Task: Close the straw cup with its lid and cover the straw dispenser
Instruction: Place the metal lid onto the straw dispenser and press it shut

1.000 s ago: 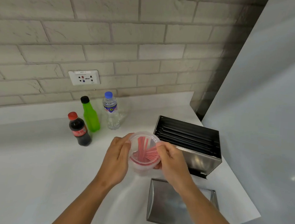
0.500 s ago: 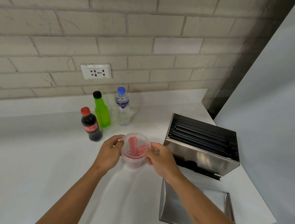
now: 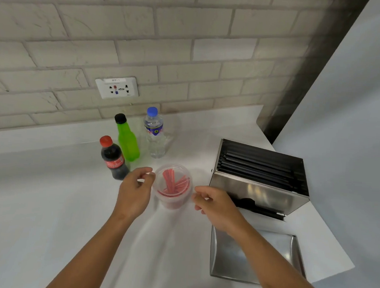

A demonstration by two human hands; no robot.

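From the head camera, a clear straw cup [image 3: 172, 189] stands on the white counter [image 3: 43, 200]. It has red straws [image 3: 174, 183] inside, and a clear lid looks to be on top, though that is hard to be sure of because the plastic is see-through.

The left hand [image 3: 135, 191] is just beside the cup on its left. Its fingers are curled loosely and hold nothing; the fingertips are very near the rim, maybe just off it. The right hand [image 3: 216, 206] is just beside the cup on its right. Its fingers are also loosely bent and empty, not touching the cup.

To the right of the cup sits the shiny metal straw dispenser [image 3: 258, 185]. Its top is open and black straws [image 3: 258, 165] lie in rows inside. The flat metal cover [image 3: 227, 258] lies on the counter in front of it, partly under the right arm.

Behind the cup stand three bottles: a cola bottle [image 3: 113, 158], a green bottle [image 3: 127, 139] and a water bottle [image 3: 154, 134]. A wall socket [image 3: 117, 90] is on the brick wall.
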